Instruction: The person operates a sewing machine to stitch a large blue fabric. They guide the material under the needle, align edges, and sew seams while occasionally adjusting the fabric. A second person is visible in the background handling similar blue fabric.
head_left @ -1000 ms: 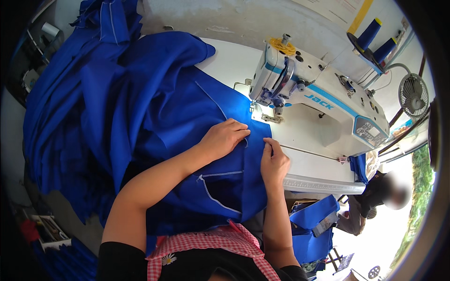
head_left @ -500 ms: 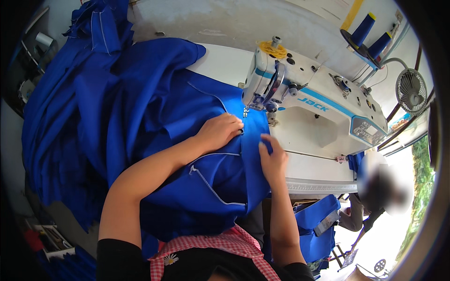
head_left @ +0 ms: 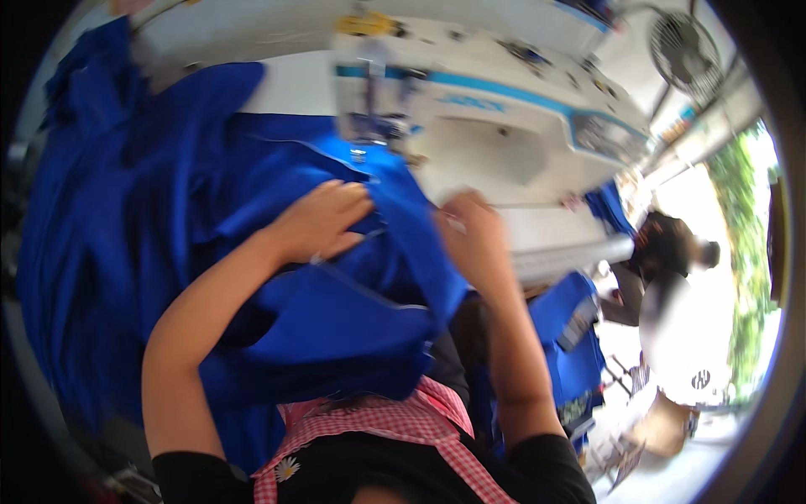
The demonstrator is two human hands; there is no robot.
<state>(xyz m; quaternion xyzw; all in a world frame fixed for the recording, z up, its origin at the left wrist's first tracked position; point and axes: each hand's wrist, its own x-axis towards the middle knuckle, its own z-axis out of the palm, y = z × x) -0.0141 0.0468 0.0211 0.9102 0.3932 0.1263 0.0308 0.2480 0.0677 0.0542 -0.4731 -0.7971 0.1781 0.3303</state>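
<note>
A large piece of blue cloth [head_left: 336,336] with pale seam lines spreads over the sewing table and my lap. Its upper part lies beneath the presser foot [head_left: 358,156] of a white sewing machine [head_left: 495,109]. My left hand [head_left: 323,220] rests on the cloth just below the foot, fingers stretched along a seam and thumb apart. At the cloth's right edge, my right hand [head_left: 474,235] is closed, its fingers curled on the edge; motion blurs it, and a small pale spot shows by the fingers.
More blue cloth [head_left: 92,109] is heaped at the left. A small fan [head_left: 684,50] stands at the upper right. Folded blue pieces [head_left: 567,323] lie below the table's right side. Another person [head_left: 659,260] is farther off at the right.
The whole view has shifted, so the machine sits farther left and higher. My right hand has gone from loosely spread to closed at the cloth's edge, while my left hand has flattened on the cloth.
</note>
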